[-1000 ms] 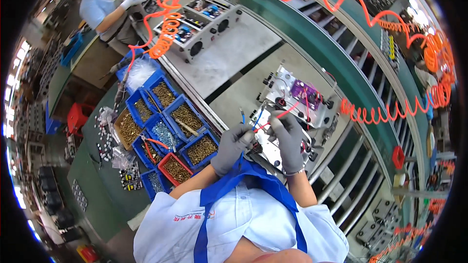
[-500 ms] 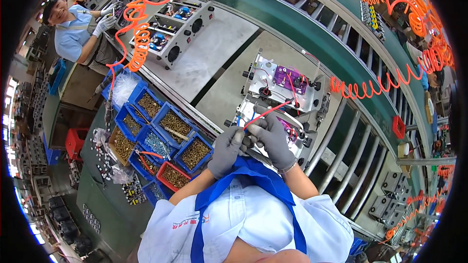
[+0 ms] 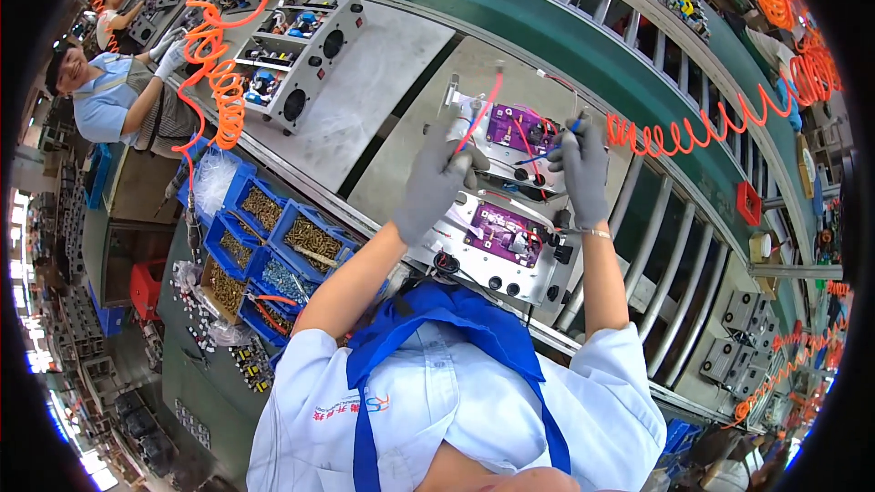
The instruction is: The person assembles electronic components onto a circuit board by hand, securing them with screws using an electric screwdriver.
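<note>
We record both hands in grey knit gloves, raised over the metal work plate [image 3: 428,164] on the conveyor line. Our left hand [image 3: 436,178] is closed around a red wire [image 3: 480,114], which rises from between its fingers toward the far edge of the plate. Our right hand [image 3: 581,169] is curled shut on a small blue-tipped part [image 3: 575,127]; what kind of part it is we cannot tell. Between the two hands lies the upper purple circuit board [image 3: 513,127], seated in a white metal chassis [image 3: 533,260], with red leads running across it. A second purple circuit board [image 3: 497,224] sits in the same chassis nearer to our body, just below the hands.

Along the left edge of the line we note blue parts bins [image 3: 273,246] holding brass-coloured screws and other small hardware. Farther up the line stands a grey open unit [image 3: 301,50] with round vents on its side. An orange coiled air hose [image 3: 214,64] hangs over it. At the far left a co-worker's gloved hand [image 3: 167,46] reaches toward that hose.
</note>
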Demonstrator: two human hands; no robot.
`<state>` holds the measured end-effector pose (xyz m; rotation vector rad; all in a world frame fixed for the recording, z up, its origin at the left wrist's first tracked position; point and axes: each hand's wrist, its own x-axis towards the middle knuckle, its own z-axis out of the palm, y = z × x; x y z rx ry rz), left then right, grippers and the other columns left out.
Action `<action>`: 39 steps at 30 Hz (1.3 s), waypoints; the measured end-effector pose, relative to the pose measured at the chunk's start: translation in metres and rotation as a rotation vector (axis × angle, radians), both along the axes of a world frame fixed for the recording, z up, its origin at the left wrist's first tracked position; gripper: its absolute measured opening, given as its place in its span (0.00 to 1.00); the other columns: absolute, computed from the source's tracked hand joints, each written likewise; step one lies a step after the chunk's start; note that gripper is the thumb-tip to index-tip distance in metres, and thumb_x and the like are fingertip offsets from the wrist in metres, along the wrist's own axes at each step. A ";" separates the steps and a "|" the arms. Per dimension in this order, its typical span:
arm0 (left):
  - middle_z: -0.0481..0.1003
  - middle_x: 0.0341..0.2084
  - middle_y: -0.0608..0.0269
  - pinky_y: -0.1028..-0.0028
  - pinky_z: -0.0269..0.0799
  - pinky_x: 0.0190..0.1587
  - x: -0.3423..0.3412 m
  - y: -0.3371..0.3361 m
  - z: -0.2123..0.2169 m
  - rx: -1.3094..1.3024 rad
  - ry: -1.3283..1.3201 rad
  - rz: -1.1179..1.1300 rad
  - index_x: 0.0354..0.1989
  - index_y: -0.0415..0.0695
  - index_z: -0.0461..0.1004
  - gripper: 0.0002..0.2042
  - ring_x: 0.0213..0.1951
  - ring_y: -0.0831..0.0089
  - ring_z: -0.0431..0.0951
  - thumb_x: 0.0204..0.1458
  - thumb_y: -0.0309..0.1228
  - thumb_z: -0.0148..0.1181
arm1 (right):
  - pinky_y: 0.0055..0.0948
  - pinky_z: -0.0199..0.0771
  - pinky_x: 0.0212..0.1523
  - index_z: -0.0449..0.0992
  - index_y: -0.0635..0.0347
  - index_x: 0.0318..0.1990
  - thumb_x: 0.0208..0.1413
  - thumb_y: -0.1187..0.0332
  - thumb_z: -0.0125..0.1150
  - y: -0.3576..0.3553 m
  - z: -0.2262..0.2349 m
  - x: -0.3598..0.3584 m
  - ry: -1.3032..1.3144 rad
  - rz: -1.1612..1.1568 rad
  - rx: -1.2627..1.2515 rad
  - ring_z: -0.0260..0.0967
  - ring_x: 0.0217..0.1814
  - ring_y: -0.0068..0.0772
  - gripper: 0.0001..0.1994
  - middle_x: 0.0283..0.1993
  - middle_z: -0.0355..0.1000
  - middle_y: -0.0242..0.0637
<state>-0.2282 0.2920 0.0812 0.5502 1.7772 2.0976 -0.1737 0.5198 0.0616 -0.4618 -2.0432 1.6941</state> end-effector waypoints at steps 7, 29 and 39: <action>0.74 0.20 0.63 0.74 0.69 0.28 -0.026 0.051 -0.020 -0.381 0.044 -0.415 0.36 0.40 0.76 0.14 0.22 0.76 0.73 0.59 0.39 0.50 | 0.29 0.72 0.24 0.67 0.64 0.46 0.59 0.68 0.49 0.023 -0.029 -0.021 -0.209 0.144 0.260 0.74 0.23 0.30 0.11 0.25 0.72 0.41; 0.77 0.29 0.49 0.62 0.71 0.39 -0.029 0.049 -0.080 -0.356 0.372 -0.450 0.38 0.38 0.74 0.20 0.32 0.60 0.77 0.56 0.46 0.50 | 0.36 0.70 0.39 0.76 0.62 0.39 0.51 0.68 0.59 0.006 -0.072 -0.041 -0.332 0.384 0.749 0.73 0.37 0.45 0.10 0.35 0.75 0.48; 0.73 0.23 0.53 0.59 0.68 0.31 0.026 0.006 0.021 -0.699 0.624 -0.087 0.34 0.43 0.72 0.13 0.29 0.51 0.74 0.55 0.41 0.51 | 0.15 0.55 0.23 0.75 0.63 0.46 0.59 0.64 0.56 -0.065 0.071 0.039 -0.046 0.219 -0.183 0.57 0.23 0.13 0.13 0.25 0.65 0.27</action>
